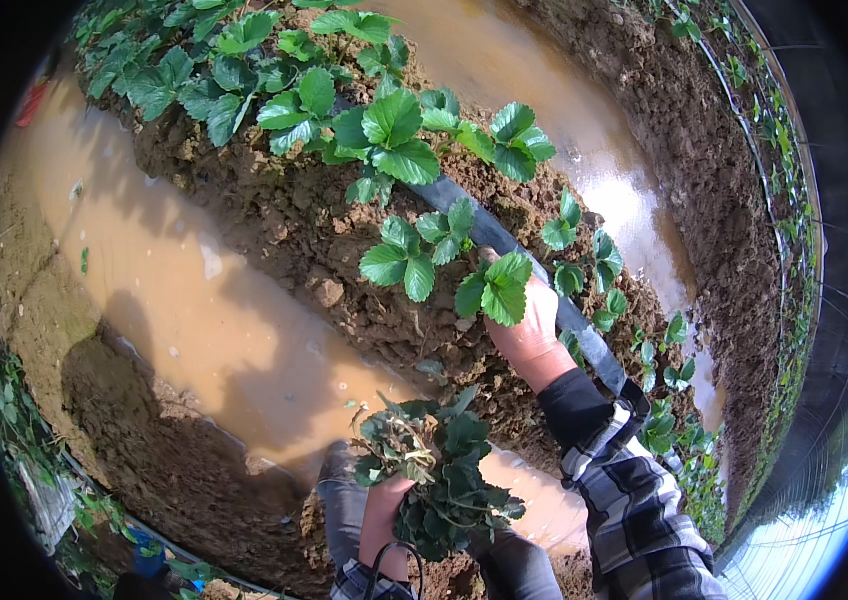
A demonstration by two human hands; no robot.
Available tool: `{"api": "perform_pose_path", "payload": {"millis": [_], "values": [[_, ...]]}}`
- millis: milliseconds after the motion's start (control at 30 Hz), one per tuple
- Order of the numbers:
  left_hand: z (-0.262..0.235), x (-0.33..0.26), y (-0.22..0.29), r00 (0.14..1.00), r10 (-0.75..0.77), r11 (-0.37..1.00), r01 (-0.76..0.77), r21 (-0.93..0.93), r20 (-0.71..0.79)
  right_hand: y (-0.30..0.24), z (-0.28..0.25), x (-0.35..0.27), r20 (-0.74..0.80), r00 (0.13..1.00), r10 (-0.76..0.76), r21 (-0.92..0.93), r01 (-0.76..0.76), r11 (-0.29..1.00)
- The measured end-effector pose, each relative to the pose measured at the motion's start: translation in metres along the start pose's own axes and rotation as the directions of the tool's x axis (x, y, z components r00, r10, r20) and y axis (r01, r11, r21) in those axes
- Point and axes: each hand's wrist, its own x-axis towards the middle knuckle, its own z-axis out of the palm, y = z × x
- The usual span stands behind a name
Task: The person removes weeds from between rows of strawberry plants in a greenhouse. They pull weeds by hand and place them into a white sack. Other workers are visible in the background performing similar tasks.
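My left hand (389, 500) is closed around a thick bunch of dark green strawberry leaves (454, 490), with pale dry bits among them, low in the view above my knees. On the raised soil bed, my right hand (532, 325) is closed at the base of a small strawberry plant (499, 290). Its bright leaves cover most of my fingers. Just to the left grows another young strawberry plant (401, 260) in the brown soil. A flat grey drip tape (484, 220) runs along the bed, passing beside my right hand.
Muddy water fills the furrow (234, 320) left of the bed and the furrow (624, 190) on its right. Denser strawberry plants (244, 70) grow at the far end. Another soil ridge (174, 450) lies at the lower left. Something red (32, 103) shows at the far left.
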Motion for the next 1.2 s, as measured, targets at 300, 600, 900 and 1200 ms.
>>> {"api": "perform_pose_path", "payload": {"millis": [300, 600, 900, 1200], "values": [[-0.001, -0.007, -0.003, 1.0, -0.015, 0.999, 0.016, -0.044, 0.019, 0.007, -0.02, 0.023, 0.253, 0.95, -0.184, -0.154, 0.227, 0.962], [-0.001, -0.004, -0.002, 0.999, -0.01, 0.997, 0.012, -0.075, 0.032, 0.002, -0.019, 0.018, 0.212, 0.96, -0.182, 0.001, 0.187, 0.982], [0.005, 0.006, 0.004, 0.998, 0.018, 0.995, -0.012, -0.098, 0.059, -0.027, -0.022, -0.041, 0.459, 0.721, 0.519, 0.739, -0.634, 0.227], [0.002, -0.006, 0.004, 0.999, 0.02, 0.995, -0.017, -0.095, 0.038, -0.016, 0.025, 0.006, 0.156, 0.924, 0.35, 0.217, -0.377, 0.9]]}}
